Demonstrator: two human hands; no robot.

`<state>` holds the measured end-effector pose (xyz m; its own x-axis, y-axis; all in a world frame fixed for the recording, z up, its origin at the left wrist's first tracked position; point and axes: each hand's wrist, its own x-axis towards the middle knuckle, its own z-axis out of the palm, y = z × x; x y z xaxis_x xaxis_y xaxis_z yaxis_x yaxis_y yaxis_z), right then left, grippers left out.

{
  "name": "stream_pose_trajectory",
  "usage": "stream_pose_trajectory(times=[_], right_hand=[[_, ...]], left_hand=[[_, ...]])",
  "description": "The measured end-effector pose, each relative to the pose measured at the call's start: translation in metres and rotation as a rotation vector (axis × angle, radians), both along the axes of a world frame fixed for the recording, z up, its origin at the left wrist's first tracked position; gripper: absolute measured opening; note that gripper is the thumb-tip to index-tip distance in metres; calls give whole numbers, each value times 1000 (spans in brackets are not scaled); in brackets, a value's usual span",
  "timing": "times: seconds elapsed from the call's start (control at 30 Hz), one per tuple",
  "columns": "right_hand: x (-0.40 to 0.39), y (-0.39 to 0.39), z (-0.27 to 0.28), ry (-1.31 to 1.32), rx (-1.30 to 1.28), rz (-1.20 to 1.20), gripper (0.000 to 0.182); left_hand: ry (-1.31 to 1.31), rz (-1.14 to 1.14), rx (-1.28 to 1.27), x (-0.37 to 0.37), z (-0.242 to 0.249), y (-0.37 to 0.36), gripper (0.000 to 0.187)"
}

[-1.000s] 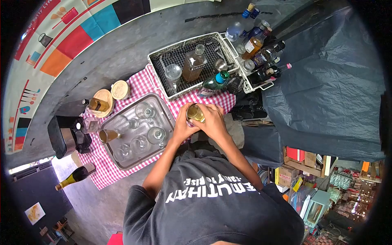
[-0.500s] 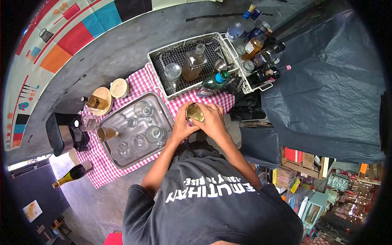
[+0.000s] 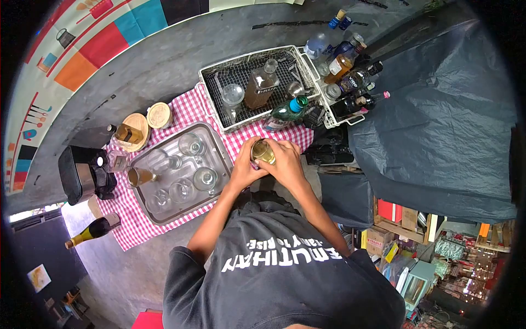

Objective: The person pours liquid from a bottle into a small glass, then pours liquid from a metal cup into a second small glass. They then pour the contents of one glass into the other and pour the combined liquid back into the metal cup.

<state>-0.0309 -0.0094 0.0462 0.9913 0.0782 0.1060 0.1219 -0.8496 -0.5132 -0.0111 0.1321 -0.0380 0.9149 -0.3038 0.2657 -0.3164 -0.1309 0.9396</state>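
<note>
Between my two hands is a drinking glass (image 3: 262,149) with pale yellow liquid in it, held at the front edge of the checkered cloth. My left hand (image 3: 244,166) wraps its left side, while my right hand (image 3: 286,163) grips it from the right with fingers curled over. Part of the glass is hidden behind the fingers. Just beyond the hands stands a green bottle (image 3: 286,114) with a blue neck. To the left, a grey metal tray (image 3: 220,143) carries several clear glasses, among them a glass mug (image 3: 205,179).
A white wire basket (image 3: 211,101) holds a square bottle (image 3: 261,90) and glasses. Several liquor bottles crowd the rack at the back right. A glass of brown liquid (image 3: 139,176) overlaps the tray's left edge. A dark bottle (image 3: 97,229) and a black appliance (image 3: 78,174) are far left.
Both hands keep the same hold on the glass. My view has shifted very slightly; nothing else has visibly moved.
</note>
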Motion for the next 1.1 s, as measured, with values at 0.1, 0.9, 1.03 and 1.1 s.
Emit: stream_pose_trajectory(times=[0.1,0.9,1.03,1.1], right_hand=[[0,-1,1,21,0,2,56],[3,-1,1,67,7,1,56],[5,0,3,73,-8,3,54],[6,0,3,89,-29,0,56]], left_hand=[[-6,2,-14,1,-1,-1,88],[29,-19,-57,3,-1,-1,87],[19,-12,-48,4,1,-1,86],[16,-12,-57,4,-1,-1,86]])
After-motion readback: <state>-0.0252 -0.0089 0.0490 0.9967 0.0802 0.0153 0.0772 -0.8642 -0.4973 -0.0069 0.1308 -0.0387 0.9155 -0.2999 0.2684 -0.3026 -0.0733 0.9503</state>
